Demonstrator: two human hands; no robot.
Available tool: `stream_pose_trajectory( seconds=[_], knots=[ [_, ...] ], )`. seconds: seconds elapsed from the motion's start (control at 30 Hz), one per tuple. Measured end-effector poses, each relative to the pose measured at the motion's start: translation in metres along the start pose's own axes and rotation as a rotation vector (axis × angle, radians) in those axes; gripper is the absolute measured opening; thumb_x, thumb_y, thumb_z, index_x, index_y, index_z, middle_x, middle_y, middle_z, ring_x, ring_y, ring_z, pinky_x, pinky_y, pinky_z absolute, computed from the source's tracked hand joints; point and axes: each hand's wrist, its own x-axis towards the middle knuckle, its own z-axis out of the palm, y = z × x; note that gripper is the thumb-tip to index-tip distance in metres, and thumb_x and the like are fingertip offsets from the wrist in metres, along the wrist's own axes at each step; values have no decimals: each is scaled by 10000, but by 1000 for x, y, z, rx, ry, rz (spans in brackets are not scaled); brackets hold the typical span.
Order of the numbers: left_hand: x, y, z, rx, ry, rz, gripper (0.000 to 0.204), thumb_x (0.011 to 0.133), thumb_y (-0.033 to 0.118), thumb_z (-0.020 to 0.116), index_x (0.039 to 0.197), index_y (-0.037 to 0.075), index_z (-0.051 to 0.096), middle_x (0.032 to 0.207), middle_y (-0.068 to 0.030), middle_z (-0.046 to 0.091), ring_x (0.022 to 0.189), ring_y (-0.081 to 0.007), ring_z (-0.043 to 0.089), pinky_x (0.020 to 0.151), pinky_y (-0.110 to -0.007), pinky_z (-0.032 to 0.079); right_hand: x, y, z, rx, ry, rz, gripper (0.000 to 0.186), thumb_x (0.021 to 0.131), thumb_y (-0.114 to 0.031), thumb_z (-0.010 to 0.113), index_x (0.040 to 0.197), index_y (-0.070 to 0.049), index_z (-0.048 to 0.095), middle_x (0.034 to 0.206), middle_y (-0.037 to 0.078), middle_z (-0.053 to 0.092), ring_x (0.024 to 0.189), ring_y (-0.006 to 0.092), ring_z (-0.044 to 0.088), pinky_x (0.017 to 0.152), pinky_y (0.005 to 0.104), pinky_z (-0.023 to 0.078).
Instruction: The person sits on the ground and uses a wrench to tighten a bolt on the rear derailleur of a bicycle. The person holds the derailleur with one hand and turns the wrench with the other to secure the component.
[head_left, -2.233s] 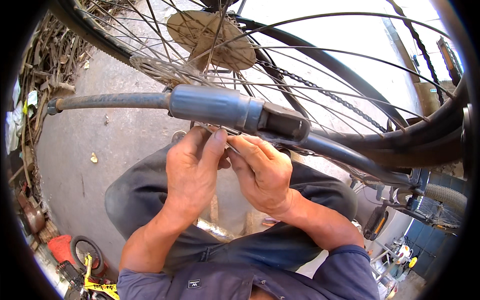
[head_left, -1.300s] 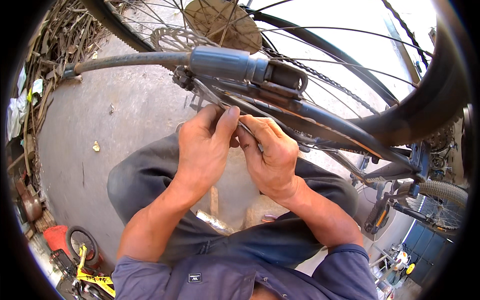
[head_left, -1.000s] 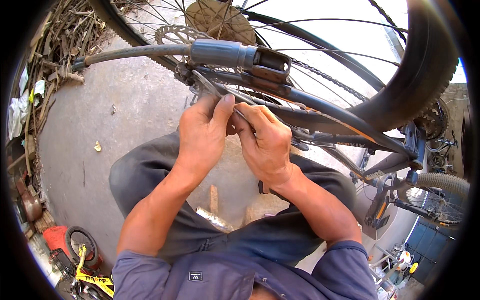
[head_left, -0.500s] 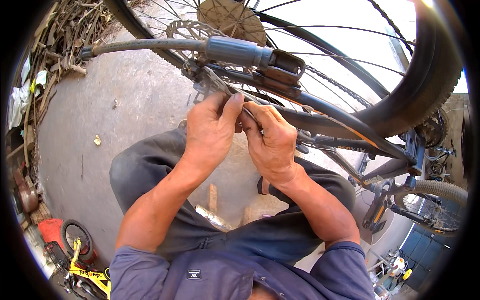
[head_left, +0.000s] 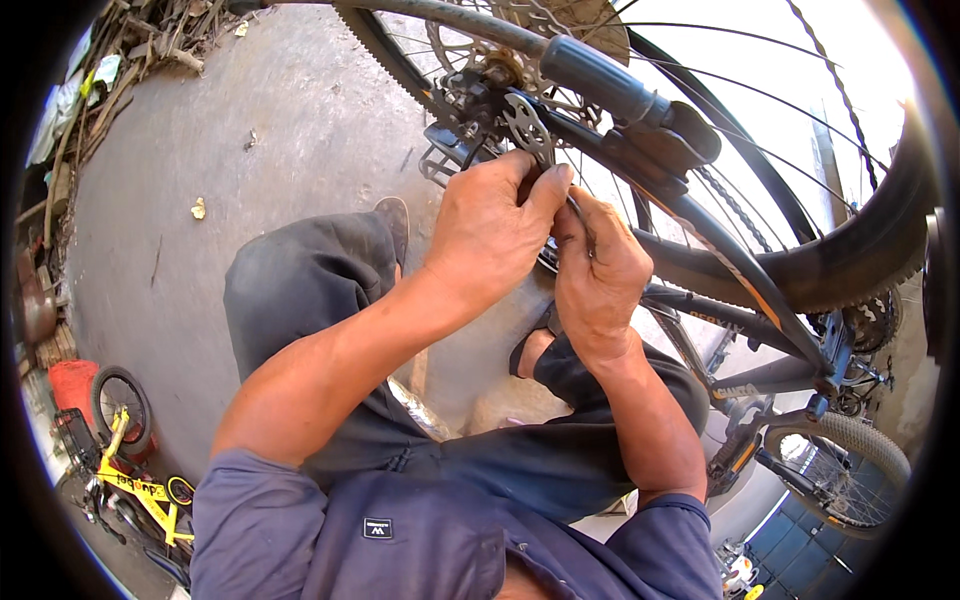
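My left hand [head_left: 490,230] is closed, thumb and fingers pinched together around the lower end of a flat, notched metal piece with holes [head_left: 528,126]. My right hand [head_left: 605,280] is curled closed beside it, its fingertips meeting the left thumb at the same end. What lies between the fingers is mostly hidden. The piece's free end points up toward the wheel axle [head_left: 500,72] of an overturned bicycle; whether it touches the bike cannot be told. A black frame tube [head_left: 690,215] with orange trim runs past, just beyond my right hand.
The bicycle's large tyre [head_left: 800,275] curves across the right, with its other wheel [head_left: 850,465] lower down. A grey-sleeved bar [head_left: 605,80] crosses above my hands. Piled sticks [head_left: 140,60] lie far left; a small yellow bicycle [head_left: 135,480] and red container [head_left: 72,385] stand at lower left.
The whole view has shifted, so the bicycle and my hands appear farther right. The notched piece has tilted more upright, and more of it shows above my fingers. Both hands keep their grip.
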Motion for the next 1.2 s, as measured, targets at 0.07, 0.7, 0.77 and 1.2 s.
stream_pose_trajectory(
  seconds=[0.07, 0.7, 0.77, 1.2],
  knots=[
    [-1, 0, 0, 21, 6, 13, 341, 958, 290, 607, 859, -33, 656, 659, -161, 619, 572, -243, 577, 589, -357, 475, 1, 0, -1, -1, -2, -14, 232, 854, 87, 664, 1079, 33, 660, 871, 159, 665, 698, 241, 650, 642, 307, 520],
    [4, -1, -3, 62, 56, 14, 356, 952, 300, 588, 840, -30, 662, 678, -167, 661, 638, -321, 657, 633, -400, 507, 6, -1, 6, 62, -78, 98, 278, 863, 126, 608, 1126, 45, 644, 907, 159, 666, 763, 213, 668, 706, 293, 529],
    [5, -1, -3, 54, 58, 18, 361, 952, 303, 587, 835, -30, 660, 674, -160, 662, 634, -309, 659, 634, -396, 508, 6, 1, 8, 82, -60, 97, 280, 863, 120, 611, 1130, 41, 647, 909, 157, 669, 773, 212, 672, 710, 292, 530],
    [3, 1, -4, 44, 42, 35, 383, 961, 313, 583, 819, -38, 643, 662, -161, 648, 619, -292, 652, 637, -385, 513, 4, 0, 6, 111, -28, 91, 265, 856, 118, 629, 1110, 46, 662, 904, 152, 678, 759, 195, 677, 704, 283, 532]
  ],
)
